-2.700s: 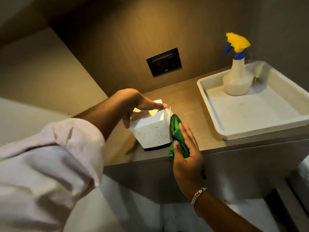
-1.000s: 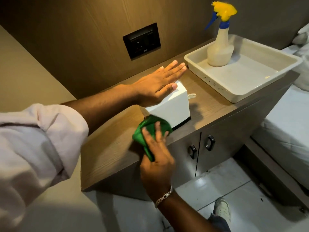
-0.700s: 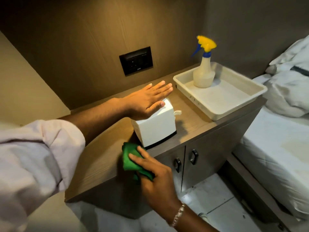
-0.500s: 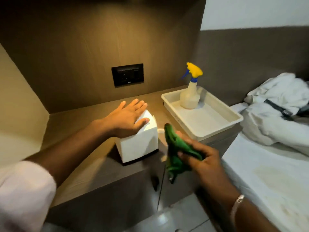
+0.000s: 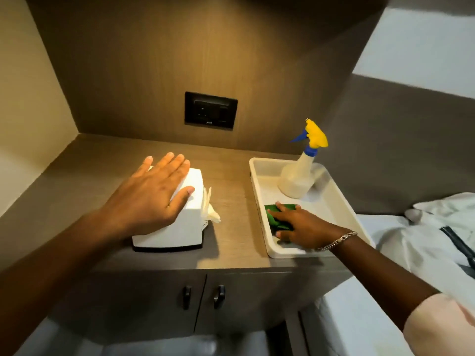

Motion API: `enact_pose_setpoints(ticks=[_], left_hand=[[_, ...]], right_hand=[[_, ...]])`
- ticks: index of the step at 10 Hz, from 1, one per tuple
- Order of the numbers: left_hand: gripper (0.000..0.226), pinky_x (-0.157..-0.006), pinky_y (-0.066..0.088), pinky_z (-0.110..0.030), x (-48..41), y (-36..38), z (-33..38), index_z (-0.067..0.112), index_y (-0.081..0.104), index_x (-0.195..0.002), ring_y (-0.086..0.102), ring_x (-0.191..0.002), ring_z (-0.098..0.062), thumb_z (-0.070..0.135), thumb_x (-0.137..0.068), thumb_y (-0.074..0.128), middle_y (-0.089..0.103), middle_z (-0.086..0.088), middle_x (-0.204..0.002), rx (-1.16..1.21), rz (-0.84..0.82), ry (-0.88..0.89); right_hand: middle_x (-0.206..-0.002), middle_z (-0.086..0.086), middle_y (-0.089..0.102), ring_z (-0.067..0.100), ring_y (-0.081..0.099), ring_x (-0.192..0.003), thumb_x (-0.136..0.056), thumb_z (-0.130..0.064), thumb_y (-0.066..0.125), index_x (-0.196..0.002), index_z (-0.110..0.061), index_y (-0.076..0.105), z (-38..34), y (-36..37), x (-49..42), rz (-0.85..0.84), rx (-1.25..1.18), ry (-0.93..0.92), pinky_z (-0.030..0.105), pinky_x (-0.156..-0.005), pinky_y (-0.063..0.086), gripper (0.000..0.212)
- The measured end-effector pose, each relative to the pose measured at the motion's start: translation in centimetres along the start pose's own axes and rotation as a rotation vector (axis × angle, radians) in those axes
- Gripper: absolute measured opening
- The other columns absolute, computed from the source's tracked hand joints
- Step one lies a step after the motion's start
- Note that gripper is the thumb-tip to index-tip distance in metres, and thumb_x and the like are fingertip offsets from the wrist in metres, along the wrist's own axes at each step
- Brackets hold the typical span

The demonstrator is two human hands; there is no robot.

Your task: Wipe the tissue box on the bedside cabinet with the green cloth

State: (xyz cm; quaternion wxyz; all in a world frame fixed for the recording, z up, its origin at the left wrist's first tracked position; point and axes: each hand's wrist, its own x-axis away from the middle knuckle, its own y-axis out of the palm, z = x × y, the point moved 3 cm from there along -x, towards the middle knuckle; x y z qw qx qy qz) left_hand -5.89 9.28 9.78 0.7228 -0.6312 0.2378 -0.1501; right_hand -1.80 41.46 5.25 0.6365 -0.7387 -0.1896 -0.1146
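We've got our left hand lying flat, fingers spread, on top of the tissue box on the bedside cabinet, and our right hand pressing the green cloth into the tray; can't tell if those fingers are actually pinching it. The spray bottle stands just beyond that hand's fingertips, so lifting carelessly could tip it, and the tissue poking out thumb-side of our left hand could snag.

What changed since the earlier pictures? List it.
The right hand carried the cloth off the box side, rightward, into the tray, where it now presses it flat. Unchanged: left hand flat on the box, bottle in the tray.
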Motion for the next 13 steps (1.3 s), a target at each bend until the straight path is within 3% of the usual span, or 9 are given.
enact_pose_setpoints(ticks=[1,3,4,5,6,7,8,11,13], left_hand=[[0.077,-0.118,-0.003,-0.035,0.1,0.3,-0.3,0.022,0.006,-0.152,-0.001,-0.148,-0.013,0.063,-0.087,0.001,0.006,0.002,-0.162,0.002,0.012,-0.019],[0.078,-0.120,-0.001,-0.042,1.0,-0.5,0.8,0.018,0.017,-0.151,0.007,-0.149,-0.019,0.062,-0.088,0.009,0.016,-0.003,-0.161,0.040,0.122,-0.105],[0.072,-0.121,-0.003,-0.042,3.1,-1.6,3.0,0.016,0.014,-0.152,0.000,-0.150,-0.017,0.055,-0.092,0.022,0.010,-0.004,-0.162,0.204,0.357,-0.141],[0.068,-0.121,0.006,-0.041,6.6,-0.8,6.4,0.021,0.005,-0.152,-0.003,-0.149,-0.011,0.042,-0.095,0.035,-0.001,0.003,-0.164,0.518,0.698,-0.339],[0.073,-0.115,0.030,-0.050,7.9,1.1,10.5,0.031,-0.002,-0.151,0.017,-0.148,-0.024,0.051,-0.094,0.039,0.000,0.002,-0.164,0.974,0.876,-0.677],[0.086,-0.106,0.041,-0.055,6.0,2.1,13.6,0.034,0.002,-0.151,0.040,-0.134,-0.035,0.061,-0.077,0.037,0.024,-0.013,-0.156,1.396,0.865,-0.934],[0.092,-0.105,0.043,-0.054,5.0,2.1,13.9,0.030,0.014,-0.151,0.045,-0.130,-0.033,0.064,-0.071,0.043,0.037,-0.013,-0.148,1.554,0.927,-0.907],[0.052,-0.071,0.058,-0.028,5.1,3.3,3.9,0.059,0.063,-0.103,0.070,-0.101,-0.015,0.084,-0.070,0.032,0.074,0.015,-0.107,1.650,0.595,-0.655],[0.081,-0.105,0.042,-0.059,4.2,0.5,2.4,0.019,0.057,-0.124,0.059,-0.115,-0.043,0.074,-0.076,0.023,0.066,-0.017,-0.124,1.601,0.330,-0.569]], right_hand=[[-0.156,-0.002,-0.029,0.040,-0.031,-0.138,-0.091,-0.054,0.045,-0.145,-0.037,-0.016,0.9,1.8,-0.5,-0.220,-0.057,0.015,0.059,-0.114,-0.007,0.083],[-0.153,0.005,-0.037,0.043,-0.036,-0.134,-0.093,-0.057,0.034,-0.143,-0.030,-0.027,-0.1,1.6,-0.6,-0.320,0.046,0.009,0.059,-0.115,-0.012,0.083],[-0.158,0.002,-0.025,0.040,-0.022,-0.142,-0.090,-0.056,0.046,-0.146,-0.034,-0.018,0.7,0.1,-0.1,-0.307,-0.077,0.004,0.057,-0.117,-0.003,0.087],[-0.162,0.000,0.005,0.027,0.005,-0.148,-0.088,-0.042,0.060,-0.149,-0.032,0.011,0.1,-3.5,-0.1,0.081,-0.482,-0.080,0.047,-0.120,0.013,0.080],[-0.147,0.003,0.044,0.020,0.039,-0.135,-0.090,-0.016,0.060,-0.137,-0.022,0.045,-5.8,-5.6,-0.9,0.458,-0.973,-0.303,0.036,-0.107,0.037,0.049],[-0.129,0.009,0.060,0.016,0.057,-0.114,-0.095,-0.020,0.053,-0.124,-0.009,0.057,-12.7,-3.8,-2.2,0.383,-1.225,-0.410,0.028,-0.097,0.047,0.031],[-0.109,0.009,0.068,0.001,0.064,-0.080,-0.097,-0.039,0.042,-0.112,-0.003,0.061,-15.9,-1.8,-2.9,0.294,-1.352,-0.400,0.009,-0.065,0.052,0.043],[-0.079,-0.027,0.071,-0.007,0.068,-0.077,-0.072,-0.078,0.038,-0.092,-0.035,0.065,-18.4,2.9,1.9,0.595,-1.539,-0.139,0.012,-0.051,0.052,0.055],[-0.093,-0.006,0.068,0.008,0.065,-0.078,-0.072,-0.069,0.037,-0.108,-0.024,0.063,-21.3,2.4,5.2,0.813,-1.619,0.011,0.015,-0.053,0.049,0.063]])
